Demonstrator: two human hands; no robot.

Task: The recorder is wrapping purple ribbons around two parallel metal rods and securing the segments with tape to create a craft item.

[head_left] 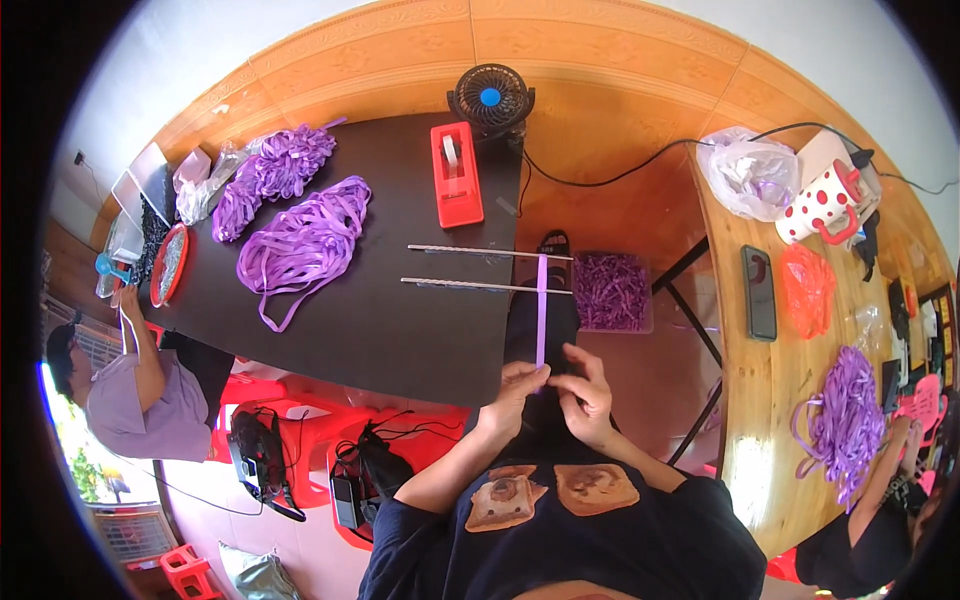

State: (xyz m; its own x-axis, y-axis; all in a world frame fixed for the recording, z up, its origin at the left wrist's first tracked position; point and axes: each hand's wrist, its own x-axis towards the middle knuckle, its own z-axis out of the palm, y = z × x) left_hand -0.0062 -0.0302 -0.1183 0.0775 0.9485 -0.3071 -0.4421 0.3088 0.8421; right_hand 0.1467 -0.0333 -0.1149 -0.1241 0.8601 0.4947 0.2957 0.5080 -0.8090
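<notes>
The near end of the purple ribbon (541,325) is hidden in my fingers, and I cannot tell whether its far end wraps the two metal rods (480,286) or only crosses them. The rods jut past the right edge of the dark table (420,340); something bluish beneath them is hard to make out. The ribbon runs from them toward me, just beyond that edge. My left hand (514,390) is closed, thumb and forefinger pinching the ribbon. My right hand (588,398) is half curled beside it, fingers parted; whether its fingertips grip anything, I cannot tell.
</notes>
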